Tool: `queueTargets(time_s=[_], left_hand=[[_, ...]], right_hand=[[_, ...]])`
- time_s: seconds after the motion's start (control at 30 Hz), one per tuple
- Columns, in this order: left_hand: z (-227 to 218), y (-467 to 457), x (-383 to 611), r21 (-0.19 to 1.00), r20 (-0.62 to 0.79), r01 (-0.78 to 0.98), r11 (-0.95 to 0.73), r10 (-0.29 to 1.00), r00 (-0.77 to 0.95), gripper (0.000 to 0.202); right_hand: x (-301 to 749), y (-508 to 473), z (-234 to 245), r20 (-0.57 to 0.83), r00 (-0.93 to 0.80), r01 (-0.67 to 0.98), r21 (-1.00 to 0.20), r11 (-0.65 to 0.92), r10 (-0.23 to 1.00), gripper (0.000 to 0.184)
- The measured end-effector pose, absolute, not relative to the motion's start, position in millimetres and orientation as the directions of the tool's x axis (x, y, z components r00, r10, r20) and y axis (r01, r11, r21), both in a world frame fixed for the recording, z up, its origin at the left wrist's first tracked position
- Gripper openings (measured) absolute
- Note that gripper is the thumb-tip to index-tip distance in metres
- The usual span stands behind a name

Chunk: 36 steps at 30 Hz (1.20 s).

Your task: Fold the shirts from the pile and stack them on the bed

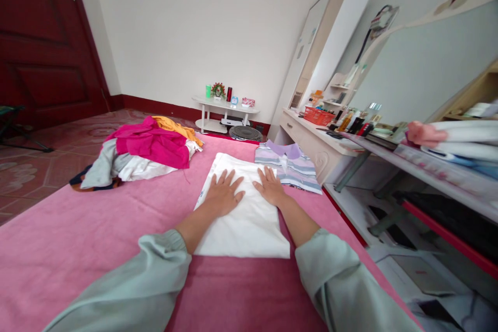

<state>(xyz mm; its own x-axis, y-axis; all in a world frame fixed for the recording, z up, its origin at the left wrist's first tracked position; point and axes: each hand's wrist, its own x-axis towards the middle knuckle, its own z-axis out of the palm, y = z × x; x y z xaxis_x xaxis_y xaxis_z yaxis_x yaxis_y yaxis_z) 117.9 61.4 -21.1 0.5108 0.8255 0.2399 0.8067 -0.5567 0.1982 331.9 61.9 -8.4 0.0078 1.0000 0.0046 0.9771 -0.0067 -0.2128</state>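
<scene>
Two bare hands on a folded white garment, seen from above the person's forearms. The white garment (245, 231) lies flat on the pink cover (116, 223) of a bed, directly before the person, its near edge straight and small blue marks showing along its left border. The left hand (222, 196) rests palm down on the upper left part of the cloth, its fingers open and spread, gripping nothing. The right hand (270, 188) lies likewise, palm down near the upper right edge, fingers extended and slightly parted; it too grips nothing. Both wrists emerge from loose grey-green sleeves (132, 282).

Just beyond the right hand, a folded striped shirt (301, 172) with a purple collar lies beside the white garment. To the left, well apart from the hands, stands a loose pile of clothes: a magenta cloth (155, 141) on top, an orange cloth (177, 127) behind it, and grey and white pieces beneath.

Background: against the wall, a low white tabletop (222, 106) carries a green cup (208, 91), a flower arrangement (218, 90) and a red cylinder (229, 94). At the right, a pale dresser (301, 129) bears a red basket (318, 116) and assorted bottles. A dark red door (46, 31) occupies the far left.
</scene>
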Motion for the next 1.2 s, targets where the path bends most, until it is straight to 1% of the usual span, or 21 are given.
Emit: queueTargets(time_s=[0.1,0.17,0.2,0.27,0.3,0.37,0.47,0.6,0.67,0.77,0.87,0.97,1.07,1.13,1.2], left_hand=[[-16.3,57.4,113.0,0.272,0.135,0.788,-0.552,0.833,0.537,0.074],[-13.8,50.5,107.6,0.307,0.072,0.778,-0.547,0.829,0.555,0.081],[-13.2,45.7,104.6,0.316,0.052,0.777,-0.545,0.827,0.559,0.083],[-13.4,34.7,99.4,0.328,0.025,0.781,-0.531,0.831,0.555,0.083],[-14.1,28.8,97.5,0.333,0.011,0.787,-0.519,0.837,0.547,0.082],[-15.8,17.4,95.6,0.337,-0.005,0.804,-0.490,0.853,0.522,0.081],[-16.9,1.2,96.9,0.336,0.000,0.826,-0.454,0.877,0.481,0.079],[-15.1,-19.5,99.6,0.318,0.058,0.843,-0.433,0.897,0.439,0.073],[-14.0,-27.7,100.0,0.309,0.095,0.847,-0.432,0.901,0.424,0.070],[-13.7,-34.5,100.3,0.286,0.145,0.849,-0.445,0.895,0.421,0.068],[-15.2,-36.5,101.2,0.252,0.172,0.852,-0.458,0.888,0.426,0.067],[-17.0,-37.9,102.7,0.226,0.197,0.859,-0.459,0.886,0.421,0.067],[-16.7,-40.9,103.6,0.195,0.255,0.828,-0.526,0.842,0.475,0.066],[-15.1,-43.4,103.2,0.158,0.288,0.771,-0.617,0.776,0.562,0.063],[-12.8,-45.4,102.2,0.123,0.291,0.697,-0.707,0.697,0.655,0.057]], right_hand=[[340.7,41.8,-7.5,-0.042,-0.038,0.937,-0.348,0.021,0.998,0.075],[349.3,21.7,-8.3,-0.010,-0.054,0.864,-0.501,0.041,0.998,0.076],[353.7,10.3,-9.3,0.032,-0.047,0.804,-0.592,0.057,0.998,0.075],[361.2,-13.0,-12.2,0.171,0.025,0.641,-0.758,0.115,0.985,0.068],[363.9,-23.9,-14.1,0.239,0.082,0.567,-0.810,0.152,0.968,0.062],[366.2,-42.2,-18.0,0.328,0.190,0.489,-0.849,0.200,0.925,0.053],[363.0,-58.6,-21.7,0.365,0.254,0.510,-0.837,0.197,0.896,0.047],[353.5,-65.6,-20.0,0.378,0.233,0.596,-0.783,0.176,0.896,0.033],[349.9,-67.5,-17.4,0.382,0.213,0.654,-0.739,0.159,0.899,0.030],[346.7,-69.8,-13.6,0.386,0.197,0.731,-0.671,0.128,0.901,0.030],[343.5,-69.2,-10.9,0.381,0.216,0.779,-0.622,0.077,0.899,0.033],[339.9,-63.8,-9.2,0.318,0.284,0.823,-0.565,-0.060,0.904,0.033],[338.5,-55.8,-8.5,0.255,0.349,0.831,-0.529,-0.172,0.902,0.024],[338.3,-51.9,-8.8,0.254,0.379,0.820,-0.538,-0.195,0.890,0.020],[337.2,-50.6,-9.6,0.268,0.406,0.814,-0.540,-0.213,0.874,0.018]])
